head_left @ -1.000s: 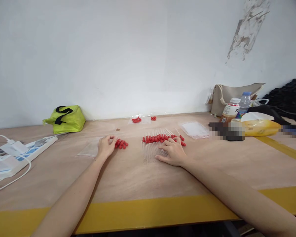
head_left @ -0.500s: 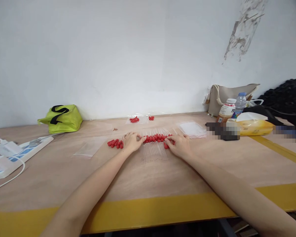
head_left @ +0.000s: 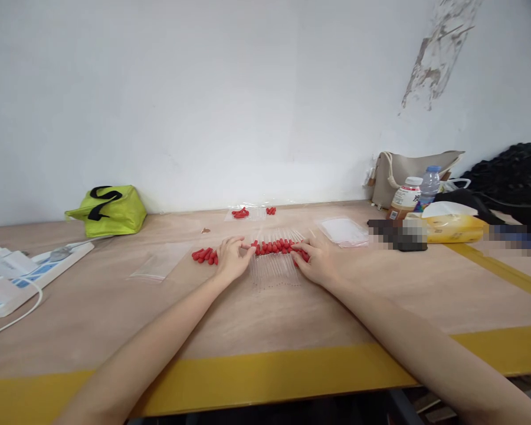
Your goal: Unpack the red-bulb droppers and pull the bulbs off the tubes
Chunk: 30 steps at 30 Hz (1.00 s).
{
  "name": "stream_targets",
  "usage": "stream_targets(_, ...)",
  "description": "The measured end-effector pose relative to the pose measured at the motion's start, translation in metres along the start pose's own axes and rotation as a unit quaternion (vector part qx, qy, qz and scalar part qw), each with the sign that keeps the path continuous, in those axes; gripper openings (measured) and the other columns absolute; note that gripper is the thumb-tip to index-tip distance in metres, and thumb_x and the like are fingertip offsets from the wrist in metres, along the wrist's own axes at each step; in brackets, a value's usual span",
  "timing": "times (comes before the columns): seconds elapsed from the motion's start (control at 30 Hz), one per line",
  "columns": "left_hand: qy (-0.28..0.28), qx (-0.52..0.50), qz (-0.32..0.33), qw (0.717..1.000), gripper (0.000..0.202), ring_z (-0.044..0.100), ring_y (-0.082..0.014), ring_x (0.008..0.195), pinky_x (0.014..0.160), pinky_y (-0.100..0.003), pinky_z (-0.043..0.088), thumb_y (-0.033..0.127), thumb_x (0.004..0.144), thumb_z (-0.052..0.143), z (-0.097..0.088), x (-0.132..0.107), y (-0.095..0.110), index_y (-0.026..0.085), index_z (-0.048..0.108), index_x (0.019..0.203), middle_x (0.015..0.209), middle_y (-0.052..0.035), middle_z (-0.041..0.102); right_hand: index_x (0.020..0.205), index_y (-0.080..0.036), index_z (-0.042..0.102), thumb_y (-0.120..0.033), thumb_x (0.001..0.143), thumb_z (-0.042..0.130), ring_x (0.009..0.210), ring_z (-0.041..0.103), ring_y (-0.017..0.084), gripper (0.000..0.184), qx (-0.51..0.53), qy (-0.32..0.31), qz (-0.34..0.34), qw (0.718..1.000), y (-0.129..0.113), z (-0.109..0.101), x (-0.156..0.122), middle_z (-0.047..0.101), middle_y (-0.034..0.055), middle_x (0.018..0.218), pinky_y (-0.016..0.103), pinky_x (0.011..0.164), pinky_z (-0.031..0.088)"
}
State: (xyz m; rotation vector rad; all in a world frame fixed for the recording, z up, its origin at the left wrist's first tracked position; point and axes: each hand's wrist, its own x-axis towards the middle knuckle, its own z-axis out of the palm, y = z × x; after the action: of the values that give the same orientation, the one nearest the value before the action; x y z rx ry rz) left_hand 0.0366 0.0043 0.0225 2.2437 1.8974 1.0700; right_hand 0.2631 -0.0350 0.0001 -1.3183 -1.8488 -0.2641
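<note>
Across the middle of the table lies a row of small red pieces [head_left: 274,247], set along a bundle of thin clear sticks [head_left: 274,271] that fan out towards me. At the row's left end my left hand [head_left: 233,260] has its thumb and fingers bent in against the end pieces. My right hand [head_left: 316,260] pinches red pieces at the right end between thumb and fingers. A loose heap of red pieces [head_left: 201,255] lies left of my left hand, partly hidden by it. What exactly the red pieces are is too small to tell.
Clear plastic bags [head_left: 159,264] lie on the left, and white ones [head_left: 343,230] on the right. More red pieces [head_left: 240,213] rest on plastic by the wall. Around them stand a green bag [head_left: 115,212], a power strip [head_left: 48,274], bottles [head_left: 406,198] and a tissue pack [head_left: 454,227].
Both hands have shifted slightly left along the row. The right fingers now cover the red pieces at the right end that lay partly below the row.
</note>
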Motion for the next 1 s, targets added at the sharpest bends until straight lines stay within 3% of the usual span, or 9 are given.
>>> stream_targets(0.17, 0.036, 0.004, 0.220, 0.975, 0.015, 0.043, -0.0238, 0.109, 0.092, -0.043, 0.030, 0.033, 0.078, 0.054, -0.015, -0.026, -0.009, 0.022, 0.065, 0.079, 0.109, -0.0036, 0.060, 0.115, -0.025, 0.053, -0.043, 0.081, 0.047, 0.103, 0.046, 0.021, 0.039, -0.024, 0.003, -0.097, 0.995, -0.005, -0.002, 0.002, 0.049, 0.0076, 0.120, 0.035, 0.085, 0.030)
stream_targets(0.27, 0.044, 0.012, 0.285, 0.957, 0.014, 0.045, -0.0224, 0.107, 0.091, -0.041, 0.032, 0.029, 0.080, 0.052, -0.014, -0.032, -0.008, 0.021, 0.064, 0.083, 0.108, -0.0036, 0.060, 0.122, -0.030, 0.046, -0.043, 0.084, 0.043, 0.114, 0.038, 0.023, 0.040, -0.059, -0.038, -0.168, 0.983, -0.010, -0.003, 0.003, 0.048, 0.0041, 0.124, 0.043, 0.095, 0.019)
stream_targets(0.37, 0.059, 0.008, 0.315, 0.947, 0.014, 0.047, -0.0212, 0.103, 0.090, -0.039, 0.035, 0.027, 0.081, 0.051, -0.009, -0.034, -0.006, 0.020, 0.062, 0.085, 0.105, -0.0037, 0.062, 0.121, -0.033, 0.046, -0.036, 0.088, 0.039, 0.113, 0.040, 0.020, 0.034, -0.069, -0.058, -0.202, 0.975, -0.013, 0.001, 0.003, 0.057, 0.0013, 0.114, 0.046, 0.097, 0.009)
stream_targets(0.57, 0.058, -0.001, 0.341, 0.938, 0.014, 0.048, -0.0196, 0.103, 0.090, -0.037, 0.037, 0.026, 0.083, 0.050, -0.007, -0.036, -0.005, 0.020, 0.061, 0.088, 0.101, -0.0027, 0.063, 0.101, -0.031, 0.061, -0.034, 0.088, 0.041, 0.099, 0.049, 0.017, 0.024, -0.042, -0.039, -0.210, 0.976, -0.012, 0.010, 0.005, 0.067, -0.0012, 0.084, 0.045, 0.097, 0.007)
stream_targets(0.7, 0.015, 0.000, 0.336, 0.942, 0.020, 0.046, -0.0199, 0.110, 0.093, -0.038, 0.036, 0.030, 0.084, 0.047, -0.007, -0.035, -0.004, 0.020, 0.059, 0.097, 0.114, -0.0046, 0.057, 0.089, -0.027, 0.065, -0.034, 0.088, 0.042, 0.086, 0.051, 0.015, 0.024, -0.027, -0.048, -0.197, 0.979, -0.015, 0.011, 0.005, 0.065, -0.0011, 0.075, 0.044, 0.096, 0.008)
stream_targets(0.83, -0.054, -0.011, 0.357, 0.932, 0.032, 0.039, -0.0197, 0.120, 0.100, -0.038, 0.032, 0.033, 0.085, 0.046, -0.001, -0.031, -0.004, 0.019, 0.051, 0.114, 0.123, -0.0060, 0.052, 0.090, -0.026, 0.064, -0.034, 0.088, 0.040, 0.083, 0.050, 0.015, 0.026, -0.015, -0.051, -0.175, 0.983, -0.019, 0.012, 0.002, 0.064, 0.0000, 0.077, 0.042, 0.093, 0.012)
stream_targets(1.0, -0.081, -0.048, 0.346, 0.933, 0.024, 0.044, -0.0182, 0.116, 0.100, -0.038, 0.033, 0.030, 0.086, 0.045, 0.006, -0.028, -0.004, 0.019, 0.057, 0.103, 0.112, -0.0045, 0.060, 0.095, -0.028, 0.064, -0.037, 0.088, 0.040, 0.079, 0.047, 0.014, 0.027, -0.020, -0.049, -0.178, 0.983, -0.019, 0.017, 0.000, 0.063, -0.0002, 0.074, 0.039, 0.087, 0.015)
